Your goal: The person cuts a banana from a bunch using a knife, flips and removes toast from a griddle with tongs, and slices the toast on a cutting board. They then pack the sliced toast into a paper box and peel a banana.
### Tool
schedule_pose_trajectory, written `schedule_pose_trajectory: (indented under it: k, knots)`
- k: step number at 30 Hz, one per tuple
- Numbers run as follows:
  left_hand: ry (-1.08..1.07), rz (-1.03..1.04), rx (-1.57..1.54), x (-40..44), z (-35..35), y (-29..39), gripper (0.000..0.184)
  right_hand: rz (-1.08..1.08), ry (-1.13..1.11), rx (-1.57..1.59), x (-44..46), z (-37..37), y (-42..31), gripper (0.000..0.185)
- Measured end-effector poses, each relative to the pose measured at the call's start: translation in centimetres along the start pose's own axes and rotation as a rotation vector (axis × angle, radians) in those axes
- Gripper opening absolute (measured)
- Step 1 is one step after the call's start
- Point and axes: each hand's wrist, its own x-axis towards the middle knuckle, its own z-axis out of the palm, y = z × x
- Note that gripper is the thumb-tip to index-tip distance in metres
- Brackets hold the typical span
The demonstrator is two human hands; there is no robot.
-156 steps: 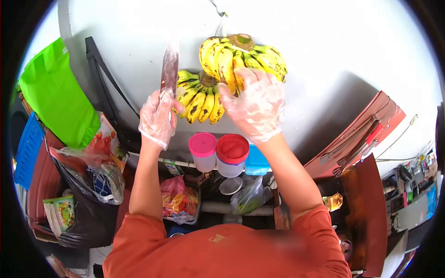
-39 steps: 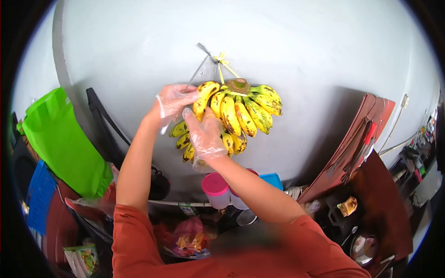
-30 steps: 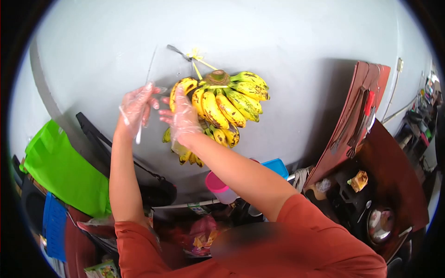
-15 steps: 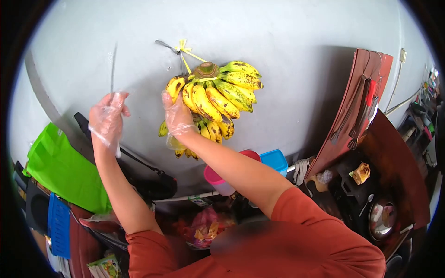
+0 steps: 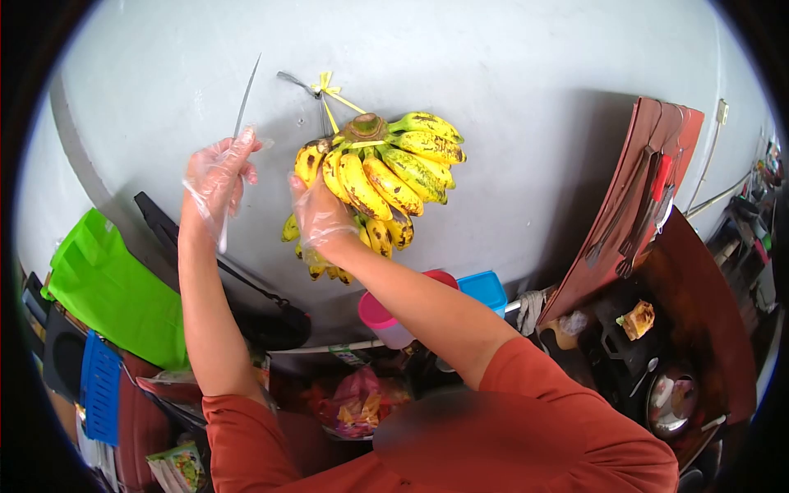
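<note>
A large bunch of bananas, yellow with green and dark patches, hangs against the wall from a yellow tie. My right hand, in a clear plastic glove, is closed around a banana at the bunch's left side; its fingertips are partly hidden. Left of the bunch, my left hand, also gloved, grips a knife. The thin blade points up and slightly right, apart from the bananas. Lower bananas hang partly behind my right hand.
Below the bunch stand a pink container and a blue container. A green bag and a blue basket are at left. Utensils hang from a red-brown board at right, above a stove.
My left hand has moved right, closer to the bananas, and the knife blade now leans to the right. My right hand stays on the bunch.
</note>
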Motion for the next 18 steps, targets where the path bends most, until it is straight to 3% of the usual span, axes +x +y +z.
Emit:
schedule_pose_trajectory:
  k: [11, 18]
  knots:
    - [0.069, 0.01, -0.144, -0.9, -0.2, -1.0, 0.054, -0.183, -0.005, -0.256, 0.0, -1.0, 1.0, 0.064]
    - [0.128, -0.012, -0.224, -2.4, 0.0, -2.5, 0.045, -0.096, -0.2, -0.247, 0.0, -2.4, 0.9, 0.062]
